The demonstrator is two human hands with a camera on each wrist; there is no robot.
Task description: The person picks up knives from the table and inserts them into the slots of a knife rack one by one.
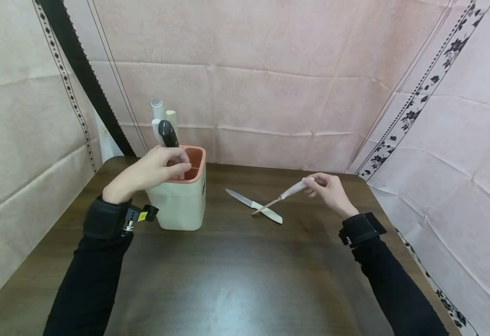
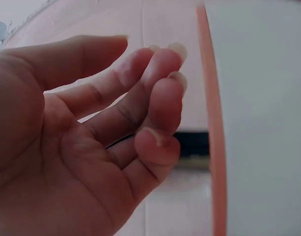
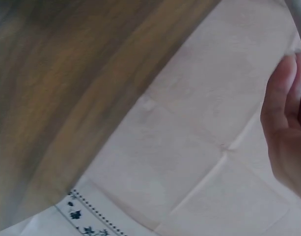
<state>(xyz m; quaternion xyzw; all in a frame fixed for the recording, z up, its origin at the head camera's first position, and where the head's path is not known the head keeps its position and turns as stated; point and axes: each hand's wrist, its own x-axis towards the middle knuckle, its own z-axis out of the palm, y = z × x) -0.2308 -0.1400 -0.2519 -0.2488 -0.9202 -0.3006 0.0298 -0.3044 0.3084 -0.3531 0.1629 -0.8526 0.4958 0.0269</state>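
My left hand (image 1: 154, 165) is over the orange rim of a pale green utensil holder (image 1: 175, 207), its fingers hanging loosely bent. In the left wrist view the thumb stands apart from the fingers (image 2: 162, 105), with nothing between them. A black handle (image 1: 168, 133) and several pale handles (image 1: 158, 109) stick up from the holder behind that hand. With thumb and fingertips, my right hand (image 1: 328, 191) pinches the handle end of a slim white-handled knife (image 1: 293, 190), its narrow blade slanting down to the left. That blade overlaps a second white-handled knife (image 1: 267, 213) lying on the table.
The brown wooden table (image 1: 228, 280) has rounded far corners. Pale patterned cloth (image 1: 261, 107) hangs behind it and along both sides. Both wrists carry black straps with small devices (image 1: 106, 219).
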